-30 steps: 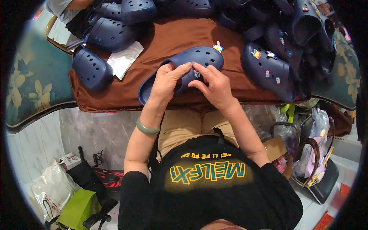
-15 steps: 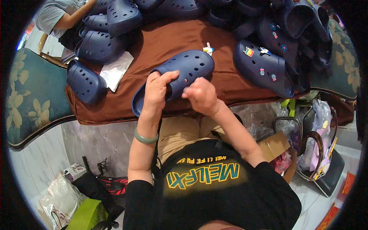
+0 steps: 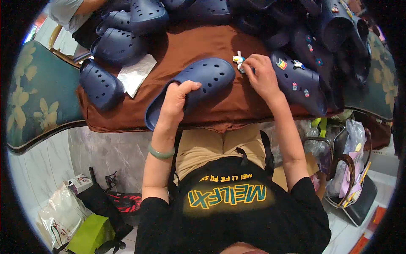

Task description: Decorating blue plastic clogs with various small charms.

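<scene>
Two bare hands are above a bench [image 3: 194, 42] covered in brown cloth. The left hand [image 3: 174, 101] grips a navy clog [image 3: 207, 76], thumb pressed over the upper and the other fingers mostly hidden at its opening; the clog lies tilted, toe toward the upper right, at the middle of the near edge. The right hand [image 3: 261, 74] reaches just beyond that toe, its fingers curled and tips close together at a small white charm [image 3: 238, 58]; whether they pinch anything cannot be told. Just right of this hand lies a decorated clog [image 3: 298, 80] bearing several colourful charms. Farther left, a white packet [image 3: 137, 75] sits beside another plain clog [image 3: 101, 84].
</scene>
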Demonstrator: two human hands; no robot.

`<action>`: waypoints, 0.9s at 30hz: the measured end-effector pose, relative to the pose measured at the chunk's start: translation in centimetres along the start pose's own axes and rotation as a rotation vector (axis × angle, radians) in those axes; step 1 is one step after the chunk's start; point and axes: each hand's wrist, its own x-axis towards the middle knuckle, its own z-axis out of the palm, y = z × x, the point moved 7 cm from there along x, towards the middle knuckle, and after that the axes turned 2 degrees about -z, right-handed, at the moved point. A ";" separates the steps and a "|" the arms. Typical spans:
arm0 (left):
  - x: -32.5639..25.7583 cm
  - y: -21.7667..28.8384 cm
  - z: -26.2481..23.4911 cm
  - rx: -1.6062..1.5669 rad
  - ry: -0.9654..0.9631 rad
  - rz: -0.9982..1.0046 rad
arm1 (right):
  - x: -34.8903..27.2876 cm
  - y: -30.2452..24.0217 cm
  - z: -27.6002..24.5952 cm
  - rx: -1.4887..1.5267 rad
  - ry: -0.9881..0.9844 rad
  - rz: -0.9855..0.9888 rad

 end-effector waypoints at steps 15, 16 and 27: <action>-1.4 0.1 1.8 -0.056 -0.216 0.074 | 5.0 2.5 2.4 0.423 -0.322 0.428; -1.3 0.1 2.1 -0.042 -0.230 0.065 | 5.1 2.1 1.7 0.709 -0.240 0.375; -1.8 -0.4 2.2 0.051 -0.217 0.054 | 3.9 -3.3 3.5 1.006 -0.649 0.542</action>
